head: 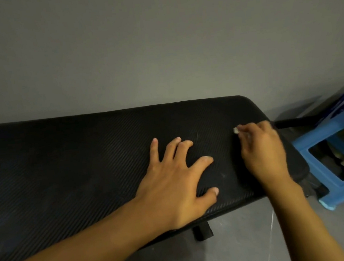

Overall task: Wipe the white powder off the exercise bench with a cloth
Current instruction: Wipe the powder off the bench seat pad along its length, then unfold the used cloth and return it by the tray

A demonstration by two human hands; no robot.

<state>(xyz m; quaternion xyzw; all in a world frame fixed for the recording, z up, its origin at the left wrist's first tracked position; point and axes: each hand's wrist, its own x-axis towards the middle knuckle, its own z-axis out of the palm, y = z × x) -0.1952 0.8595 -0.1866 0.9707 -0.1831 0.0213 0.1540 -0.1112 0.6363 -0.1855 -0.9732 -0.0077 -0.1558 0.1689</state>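
My left hand (173,186) lies flat on the black ribbed pad of the exercise bench (74,163), fingers spread wide and straight, bracing rather than gripping. My right hand (263,152) hovers near the bench's right end with its fingertips drawn together in a narrow pinch on a small white piece (236,130); it is too small for me to tell whether that is chalk or a scrap of something else. The pad runs across the whole view in front of the grey wall, and I see only faint white flecks (223,175) on it between my hands. No cloth is in view. I judge the wiping proper has not started. The next move calls for getting a cloth into my right hand, then sweeping firmly along the ribs while the left steadies the pad. A blue plastic stool (317,133) stands just beside the bench's right end.
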